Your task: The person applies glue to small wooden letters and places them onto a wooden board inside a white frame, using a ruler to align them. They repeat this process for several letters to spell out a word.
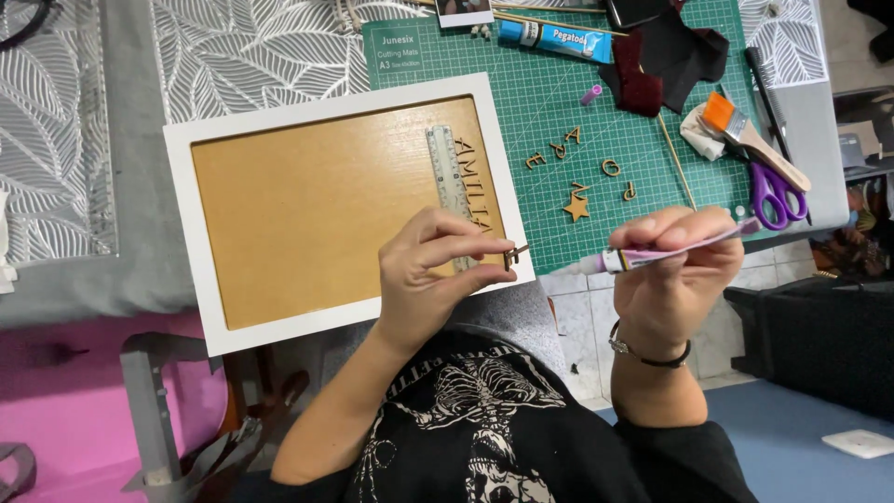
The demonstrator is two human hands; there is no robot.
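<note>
Your left hand (430,270) pinches a small wooden letter (514,254) at the frame's (307,107) right edge, beside the ruler (447,177). Your right hand (672,270) grips a glue tube (652,251), fingers closed around it.

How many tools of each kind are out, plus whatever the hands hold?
Glue tubes: 2, blue glue tube, purple glue tube in right hand
Purple-handled scissors: 1
Orange-bristled wooden paintbrush: 1
Clear plastic ruler: 1
Small wooden piece in left hand: 1
Total: 6
</note>
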